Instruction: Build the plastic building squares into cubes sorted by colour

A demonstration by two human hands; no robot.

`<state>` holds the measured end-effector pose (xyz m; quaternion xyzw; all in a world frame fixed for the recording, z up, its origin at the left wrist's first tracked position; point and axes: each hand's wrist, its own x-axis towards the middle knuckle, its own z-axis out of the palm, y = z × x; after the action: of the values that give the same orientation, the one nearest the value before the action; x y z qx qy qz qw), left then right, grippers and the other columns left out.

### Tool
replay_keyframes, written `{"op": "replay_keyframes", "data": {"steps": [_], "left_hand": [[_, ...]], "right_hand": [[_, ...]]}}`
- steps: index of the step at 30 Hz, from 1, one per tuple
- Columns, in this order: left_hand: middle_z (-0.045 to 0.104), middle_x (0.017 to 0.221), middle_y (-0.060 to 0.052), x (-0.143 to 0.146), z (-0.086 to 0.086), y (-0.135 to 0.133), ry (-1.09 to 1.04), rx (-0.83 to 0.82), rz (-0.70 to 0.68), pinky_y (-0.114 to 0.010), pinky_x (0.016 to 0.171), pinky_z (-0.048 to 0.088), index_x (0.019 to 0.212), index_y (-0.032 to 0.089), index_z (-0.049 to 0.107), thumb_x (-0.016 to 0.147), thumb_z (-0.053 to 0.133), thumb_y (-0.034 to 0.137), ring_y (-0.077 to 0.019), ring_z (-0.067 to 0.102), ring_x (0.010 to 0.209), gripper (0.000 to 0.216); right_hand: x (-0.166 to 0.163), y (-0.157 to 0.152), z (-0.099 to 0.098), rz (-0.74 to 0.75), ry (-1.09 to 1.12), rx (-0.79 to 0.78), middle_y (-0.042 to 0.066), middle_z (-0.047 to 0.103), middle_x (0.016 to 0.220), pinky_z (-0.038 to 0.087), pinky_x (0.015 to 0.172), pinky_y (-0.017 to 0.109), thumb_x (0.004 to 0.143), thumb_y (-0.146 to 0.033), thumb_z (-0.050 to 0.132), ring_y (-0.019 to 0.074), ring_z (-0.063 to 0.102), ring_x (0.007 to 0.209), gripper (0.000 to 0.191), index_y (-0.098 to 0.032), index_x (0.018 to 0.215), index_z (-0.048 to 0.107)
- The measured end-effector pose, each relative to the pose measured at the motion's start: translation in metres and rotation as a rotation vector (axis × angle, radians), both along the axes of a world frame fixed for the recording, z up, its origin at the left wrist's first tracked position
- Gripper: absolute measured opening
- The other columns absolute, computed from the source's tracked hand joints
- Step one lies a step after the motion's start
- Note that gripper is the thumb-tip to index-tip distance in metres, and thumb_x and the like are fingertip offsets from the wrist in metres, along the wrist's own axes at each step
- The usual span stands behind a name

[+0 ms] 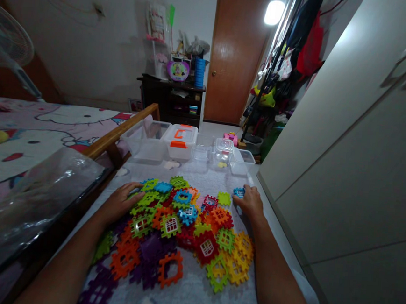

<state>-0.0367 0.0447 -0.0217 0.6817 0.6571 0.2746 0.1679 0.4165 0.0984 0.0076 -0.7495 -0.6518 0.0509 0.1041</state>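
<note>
A heap of colourful toothed plastic building blocks lies on the pale cloth between my arms. My left hand (123, 202) is at the heap's left edge, its fingers and thumb apart and touching or just beside the light green blocks (146, 199). At the far right of the heap, my right hand (251, 201) pinches a blue window block (239, 192). Near it lie a light green block (224, 199) and a red window block (210, 202). Closer to me are purple blocks (151, 251), an orange frame block (171, 269) and stacked yellow blocks (240, 260).
Behind the heap stand a clear bin (143, 145), a lidded box with orange clips (180, 143) and small clear containers (242, 163). A wooden bed rail (120, 134) and a plastic bag (37, 204) are at left. A pale cabinet (357, 159) borders the right.
</note>
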Motion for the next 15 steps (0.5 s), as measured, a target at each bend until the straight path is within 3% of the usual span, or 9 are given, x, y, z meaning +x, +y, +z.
{"op": "replay_keyframes", "data": {"steps": [7,15], "left_hand": [[0.064,0.12,-0.009,-0.001,0.001,0.0,0.023,0.011,-0.015,-0.042,0.106,0.042,0.113,0.019,0.063,0.083,0.046,0.066,-0.029,0.059,0.115,0.058],[0.065,0.119,-0.01,0.002,0.008,0.0,0.1,-0.008,-0.025,-0.039,0.104,0.043,0.113,0.018,0.063,0.083,0.041,0.068,-0.0281,0.06,0.114,0.062]], "right_hand": [[0.006,0.014,-0.001,-0.07,0.014,0.121,0.017,0.059,0.114,0.041,0.091,0.035,0.077,-0.042,0.062,0.0298,0.056,0.108,0.06,-0.012,0.128,0.055],[0.01,0.018,-0.007,-0.065,-0.01,0.057,0.017,0.06,0.114,0.042,0.091,0.037,0.078,-0.052,0.063,0.0312,0.056,0.109,0.06,-0.014,0.124,0.058]]}}
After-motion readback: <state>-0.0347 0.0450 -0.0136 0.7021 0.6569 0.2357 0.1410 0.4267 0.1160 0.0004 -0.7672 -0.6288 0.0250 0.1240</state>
